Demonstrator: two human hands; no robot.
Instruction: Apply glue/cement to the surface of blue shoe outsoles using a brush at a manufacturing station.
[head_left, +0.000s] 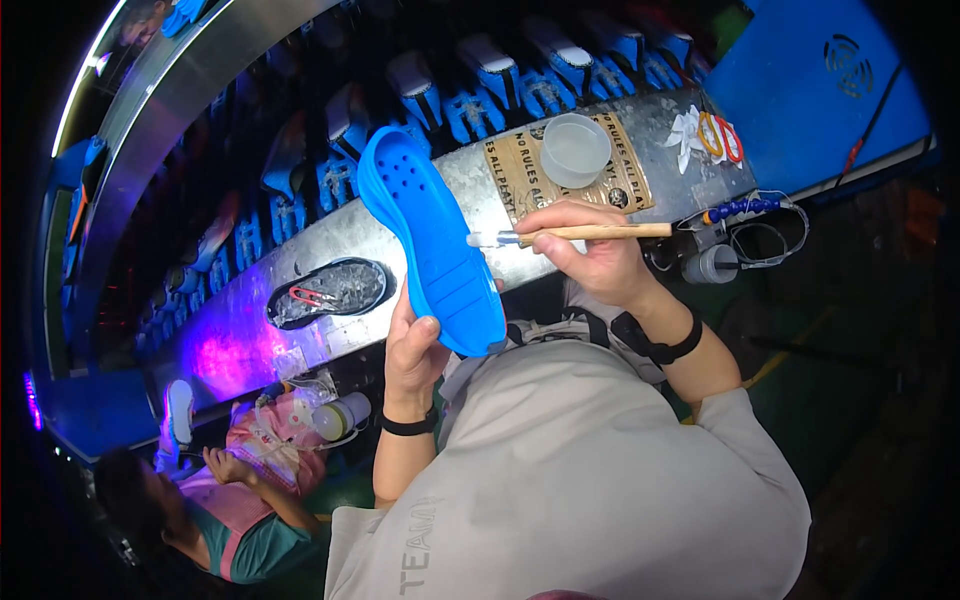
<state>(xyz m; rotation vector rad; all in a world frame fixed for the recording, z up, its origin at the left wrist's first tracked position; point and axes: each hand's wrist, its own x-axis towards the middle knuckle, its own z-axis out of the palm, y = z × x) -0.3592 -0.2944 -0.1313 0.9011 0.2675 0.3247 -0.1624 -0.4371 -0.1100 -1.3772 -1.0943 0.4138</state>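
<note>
A blue shoe sole [437,240] is tilted up before me, its hollow inner side with small holes at the toe facing me. My left hand [412,350] grips its lower left edge near the heel, thumb on the side wall. In my right hand [590,250] is a brush with a pale wooden handle [610,231], held between thumb and fingers. Its whitish bristles [488,240] lie at the sole's right edge, midway along; whether they touch it I cannot tell. A dark shoe upper [328,293] lies on the metal bench to the left, with a red loop on it.
On the metal bench [470,185] a translucent tub of liquid [575,150] stands on printed brown cardboard [510,180]. Scissors [722,138] lie farther right. Behind runs a rack of blue holders with shoes [490,70]. A co-worker [240,500] sits at lower left, holding a shoe [180,412].
</note>
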